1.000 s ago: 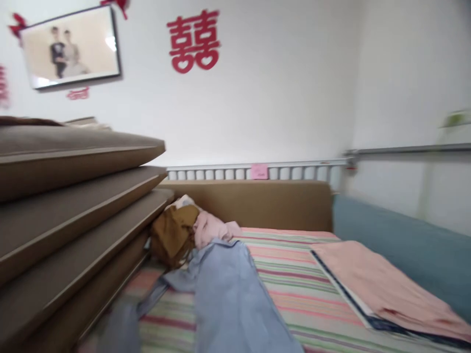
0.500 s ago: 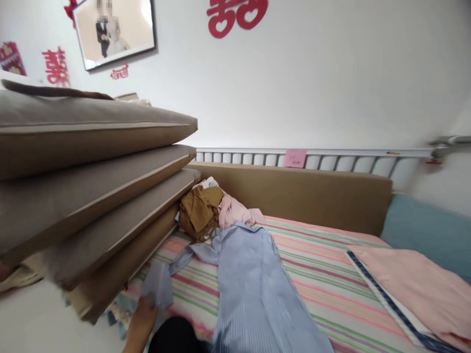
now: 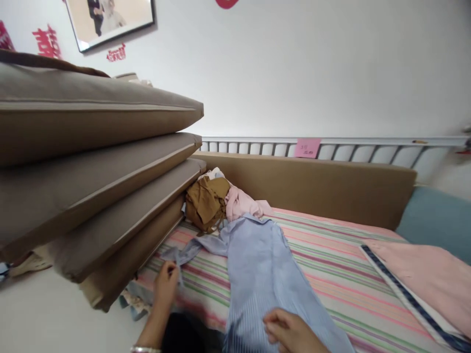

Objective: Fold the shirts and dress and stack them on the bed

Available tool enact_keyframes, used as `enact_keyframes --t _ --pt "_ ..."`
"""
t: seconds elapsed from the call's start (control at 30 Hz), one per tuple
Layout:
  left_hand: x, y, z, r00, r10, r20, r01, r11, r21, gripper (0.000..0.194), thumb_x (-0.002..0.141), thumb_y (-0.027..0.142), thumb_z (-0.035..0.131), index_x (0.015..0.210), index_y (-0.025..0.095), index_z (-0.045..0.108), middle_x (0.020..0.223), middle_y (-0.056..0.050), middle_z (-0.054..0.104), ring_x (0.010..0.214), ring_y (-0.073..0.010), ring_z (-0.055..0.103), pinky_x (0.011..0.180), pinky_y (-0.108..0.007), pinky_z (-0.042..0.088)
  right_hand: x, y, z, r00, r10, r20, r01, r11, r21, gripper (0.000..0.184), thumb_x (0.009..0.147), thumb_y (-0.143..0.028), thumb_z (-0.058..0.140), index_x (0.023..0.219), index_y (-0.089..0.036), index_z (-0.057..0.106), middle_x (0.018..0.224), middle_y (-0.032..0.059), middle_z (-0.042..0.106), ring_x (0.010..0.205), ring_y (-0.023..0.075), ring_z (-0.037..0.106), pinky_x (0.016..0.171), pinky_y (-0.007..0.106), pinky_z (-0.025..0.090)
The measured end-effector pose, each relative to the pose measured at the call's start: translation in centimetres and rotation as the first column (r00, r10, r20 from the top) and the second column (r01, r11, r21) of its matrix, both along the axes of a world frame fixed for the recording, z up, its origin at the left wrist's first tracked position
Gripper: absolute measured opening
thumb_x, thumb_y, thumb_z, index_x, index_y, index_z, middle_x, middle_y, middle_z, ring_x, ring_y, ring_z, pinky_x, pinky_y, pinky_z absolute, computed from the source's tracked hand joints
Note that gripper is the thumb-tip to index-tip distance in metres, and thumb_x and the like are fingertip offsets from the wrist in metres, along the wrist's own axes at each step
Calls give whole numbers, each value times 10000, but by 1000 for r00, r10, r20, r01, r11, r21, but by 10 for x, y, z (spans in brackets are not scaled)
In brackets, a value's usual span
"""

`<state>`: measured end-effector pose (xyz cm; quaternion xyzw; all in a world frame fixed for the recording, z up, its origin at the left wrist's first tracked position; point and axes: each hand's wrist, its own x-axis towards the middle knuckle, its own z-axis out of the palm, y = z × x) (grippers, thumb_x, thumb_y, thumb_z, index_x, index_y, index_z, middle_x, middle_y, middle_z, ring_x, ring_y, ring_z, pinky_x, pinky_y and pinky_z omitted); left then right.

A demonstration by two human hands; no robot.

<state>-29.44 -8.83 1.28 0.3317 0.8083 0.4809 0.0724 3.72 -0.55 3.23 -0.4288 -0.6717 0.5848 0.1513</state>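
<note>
A light blue striped shirt is spread along the bed, its collar toward the far side and one sleeve stretched out left. My left hand is closed on the cuff end of that sleeve, beside the cushion stack. Over the lower part of the shirt is my right hand, its fingers curled in, with no lifted cloth visible in them. Whether it touches the shirt I cannot tell. Beyond the collar lie a crumpled brown garment and a pink garment.
Thick grey-brown cushions are stacked high on the left. Folded pink clothing lies on the right of the striped bedsheet, near a blue-green cushion. A brown padded board runs along the radiator.
My right hand has come into view over the lower shirt. My left hand, with the sleeve end, has shifted up and right in view. The camera has tilted down a little.
</note>
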Motion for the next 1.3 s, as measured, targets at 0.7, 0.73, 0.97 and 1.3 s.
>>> enact_keyframes --t 0.7,0.73,0.97,1.3 --pt "128 5 -120 909 -242 339 271 961 -43 511 644 541 506 958 139 482 794 -112 620 789 -272 624 772 -388 472 -210 114 179 993 68 -101 -60 995 74 282 772 -58 324 653 105 520 760 -13 611 744 31 585 751 189 411" --pt "129 7 -117 915 -242 323 283 955 -86 498 668 536 478 978 146 465 774 -96 615 762 -264 621 742 -381 468 -213 120 191 992 67 -106 -58 994 91 286 778 -57 315 662 107 519 797 -6 614 774 37 587 779 201 411" --pt "146 9 -114 863 -366 349 408 912 -52 354 708 430 450 963 184 441 641 9 539 618 -196 579 636 -303 430 -209 159 246 946 -104 -308 130 990 64 172 734 60 497 762 -70 606 568 -9 581 578 119 590 707 316 515" --pt "199 23 -44 759 -608 231 630 776 -30 284 772 194 393 1052 167 434 614 39 444 589 -161 509 604 -258 357 -157 200 278 852 -304 -425 338 941 3 177 855 -4 374 897 -91 522 627 -4 551 562 113 582 616 286 530"
